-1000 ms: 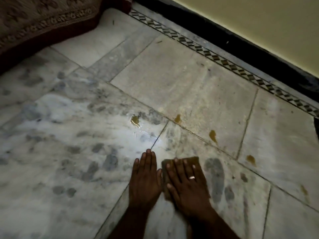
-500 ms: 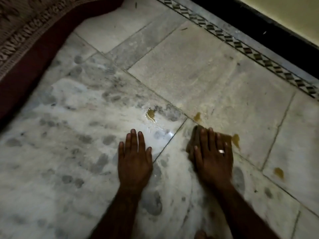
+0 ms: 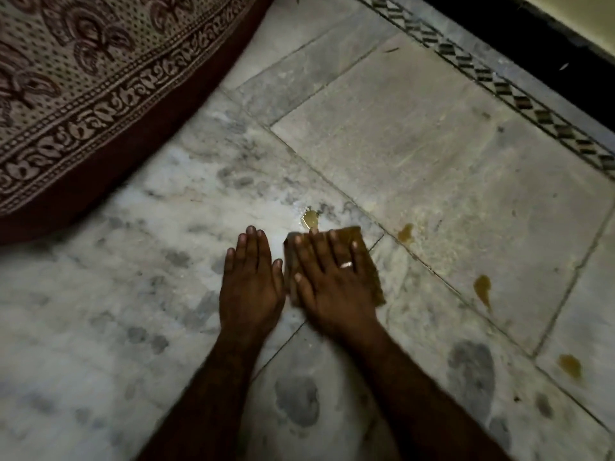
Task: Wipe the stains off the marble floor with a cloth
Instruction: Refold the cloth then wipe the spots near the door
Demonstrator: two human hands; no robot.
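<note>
From the head view, the marble floor (image 3: 100,311) fills nearly the whole picture: pale slabs with grey veining and dark blotches, cut by thin joints that run on a slant. Along its far right edge runs a patterned border strip (image 3: 519,98) of dark and light diamonds, then a black skirting (image 3: 515,31) and a sliver of yellowish wall (image 3: 592,8) in the top right corner. A rug (image 3: 83,78) with a dark red rim and printed border covers the floor's far left corner. The light is dim, with one brighter patch on the marble just ahead of the hands.

A brown cloth (image 3: 352,236) lies flat on the floor near the middle, well in from the bordered edge. Much of it is hidden, but it looks roughly rectangular, its longer side running away from the person with the far end leaning a little left.

The right hand (image 3: 329,284), which wears a ring (image 3: 345,265), lies spread on top of the cloth with straight fingers pressing it down; cloth shows beyond the fingertips and along the hand's right side. The left hand (image 3: 251,284) rests flat on bare marble just beside the cloth's left edge, fingers straight and together, holding nothing.

A yellow-brown stain (image 3: 310,219) sits just beyond the cloth's far edge. Three more stains (image 3: 406,232) (image 3: 482,287) (image 3: 569,366) trail off to the right.
</note>
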